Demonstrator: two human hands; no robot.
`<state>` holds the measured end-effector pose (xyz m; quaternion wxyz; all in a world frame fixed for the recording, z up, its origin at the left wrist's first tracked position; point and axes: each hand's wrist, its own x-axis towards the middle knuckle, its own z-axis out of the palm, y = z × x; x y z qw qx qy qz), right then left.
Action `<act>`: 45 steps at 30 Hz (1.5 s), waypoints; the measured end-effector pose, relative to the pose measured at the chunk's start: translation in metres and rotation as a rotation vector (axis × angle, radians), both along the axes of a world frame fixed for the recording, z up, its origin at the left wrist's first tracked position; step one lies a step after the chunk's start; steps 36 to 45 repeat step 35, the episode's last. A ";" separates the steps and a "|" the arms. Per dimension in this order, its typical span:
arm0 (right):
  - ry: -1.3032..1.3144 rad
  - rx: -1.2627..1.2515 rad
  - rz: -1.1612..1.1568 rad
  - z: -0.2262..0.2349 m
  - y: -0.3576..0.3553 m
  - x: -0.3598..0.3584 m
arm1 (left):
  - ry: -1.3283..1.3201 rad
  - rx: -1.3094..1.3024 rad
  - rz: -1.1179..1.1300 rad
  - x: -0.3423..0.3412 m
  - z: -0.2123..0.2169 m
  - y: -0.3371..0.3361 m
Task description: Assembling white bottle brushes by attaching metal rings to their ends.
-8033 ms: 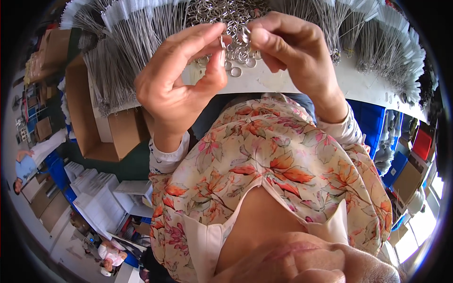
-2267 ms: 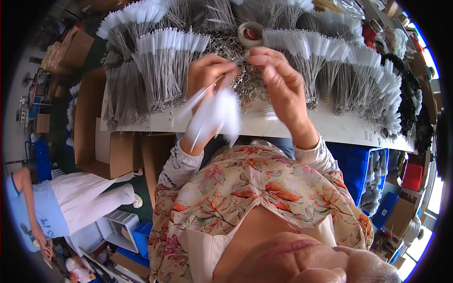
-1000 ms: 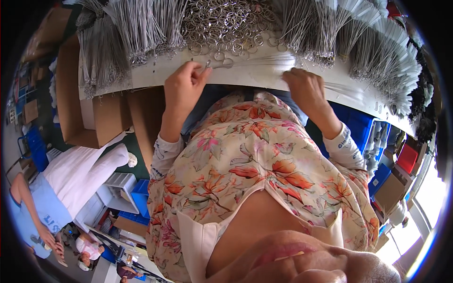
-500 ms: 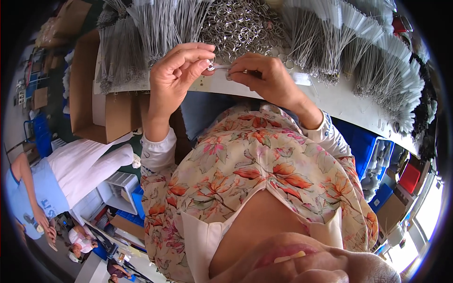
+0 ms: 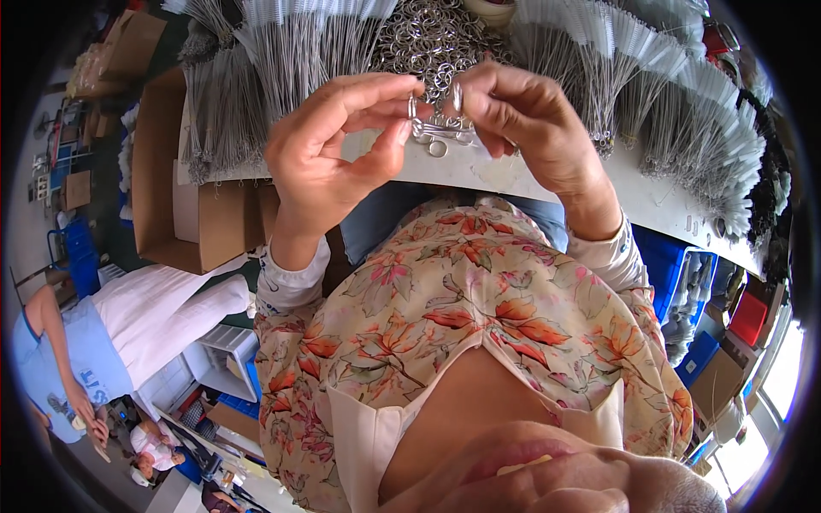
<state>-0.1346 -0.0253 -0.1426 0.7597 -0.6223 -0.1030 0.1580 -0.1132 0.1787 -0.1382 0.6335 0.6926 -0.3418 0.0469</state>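
Near the table's front edge, my left hand [image 5: 338, 145] has thumb and forefinger bent around a shiny metal ring [image 5: 412, 108], seen nearly edge-on. My right hand [image 5: 534, 120], fingers curled in a pinch, grips another metal ring [image 5: 457, 97] close by, a small gap from the first. Below and between the hands, thin wire pieces with looped ends [image 5: 443, 131] show; whether they rest on the table or hang from a hand, I cannot tell. A loose ring [image 5: 437, 149] lies on the white table [image 5: 505, 174]. Behind the hands spreads a heap of metal rings [image 5: 432, 38].
Bundles of wire-handled brushes [image 5: 299, 56] stand left of the heap, and more brush bundles [image 5: 590, 68] line the right. An open cardboard box [image 5: 201, 227] is at the table's left end. A blue crate [image 5: 663, 261] sits below right. A person in light blue [image 5: 73, 346] stands left.
Both hands have risen and turned; my right hand has moved up and right. The wire pieces stretched between them now appear lower, and a ring shows in each hand.
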 end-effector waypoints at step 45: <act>-0.179 0.028 -0.089 0.017 -0.004 0.024 | 0.219 0.358 -0.021 0.028 0.050 -0.016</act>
